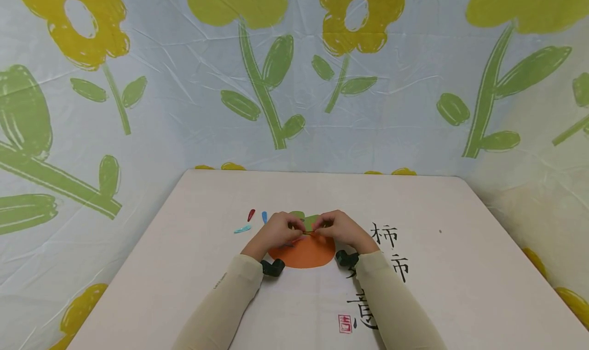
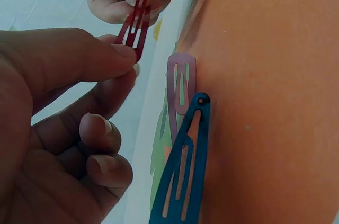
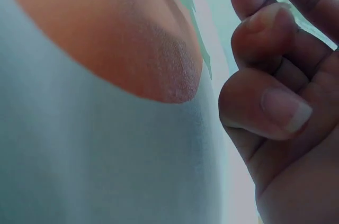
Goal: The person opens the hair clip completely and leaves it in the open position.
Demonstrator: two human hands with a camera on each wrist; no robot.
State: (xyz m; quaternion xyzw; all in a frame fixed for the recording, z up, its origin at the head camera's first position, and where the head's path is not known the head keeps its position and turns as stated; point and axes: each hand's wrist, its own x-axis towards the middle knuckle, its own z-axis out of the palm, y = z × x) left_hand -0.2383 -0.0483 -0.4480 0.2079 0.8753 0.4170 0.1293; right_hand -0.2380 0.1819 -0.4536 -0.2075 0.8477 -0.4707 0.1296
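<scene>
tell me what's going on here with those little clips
A person's left hand and right hand hold a hair clip between them, above a printed orange fruit. A purple clip and a blue clip lie by the fruit's edge. A red clip and a light blue clip rest off to the left.

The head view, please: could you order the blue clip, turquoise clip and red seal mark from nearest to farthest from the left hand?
1. Blue clip: just beyond the left hand, to its left.
2. Turquoise clip: farther left.
3. Red seal mark: toward the wearer, off to the right.
</scene>
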